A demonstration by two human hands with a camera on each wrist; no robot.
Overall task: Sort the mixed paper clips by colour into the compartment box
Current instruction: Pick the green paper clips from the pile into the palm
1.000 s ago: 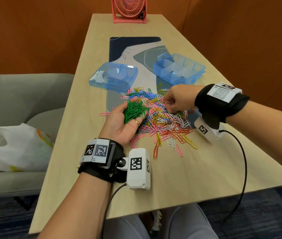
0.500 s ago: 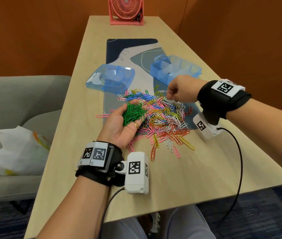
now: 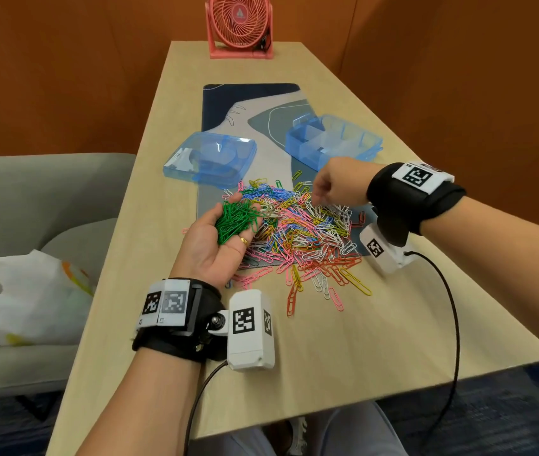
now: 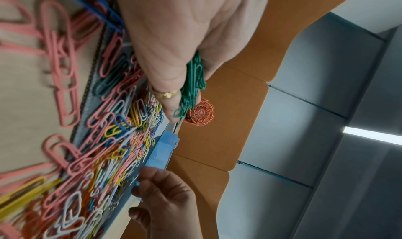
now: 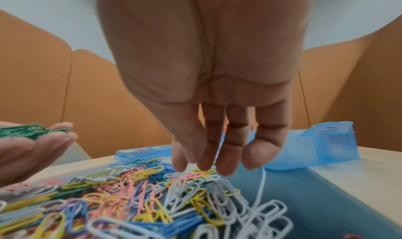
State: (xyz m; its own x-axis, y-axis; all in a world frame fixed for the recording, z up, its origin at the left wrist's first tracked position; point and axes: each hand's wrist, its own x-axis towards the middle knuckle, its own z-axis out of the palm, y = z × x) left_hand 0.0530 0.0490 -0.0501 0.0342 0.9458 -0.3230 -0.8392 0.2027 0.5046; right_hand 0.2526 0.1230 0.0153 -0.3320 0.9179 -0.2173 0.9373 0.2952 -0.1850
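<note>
My left hand [image 3: 208,251] lies palm up at the left edge of the pile and cups a bunch of green paper clips [image 3: 236,220], fingers curled round them [image 4: 194,81]. The mixed pile of coloured paper clips [image 3: 301,232] is spread over the mat and the table in front of it. My right hand [image 3: 337,185] hovers over the pile's far right part. Its fingers [image 5: 217,148] hang down just above the clips with nothing between them. The blue compartment box [image 3: 370,149] stands open just beyond that hand, and the compartments I can see look empty.
The box's blue lid [image 3: 210,158] lies at the far left of the pile. A pink fan [image 3: 240,26] stands at the table's far end. A grey sofa with a white bag [image 3: 24,297] is to the left. Wrist camera cables [image 3: 452,311] trail over the near table edge.
My right hand has left the middle of the pile and moved toward its far side near the box, fingers now hanging down. The left hand keeps holding the green clips.
</note>
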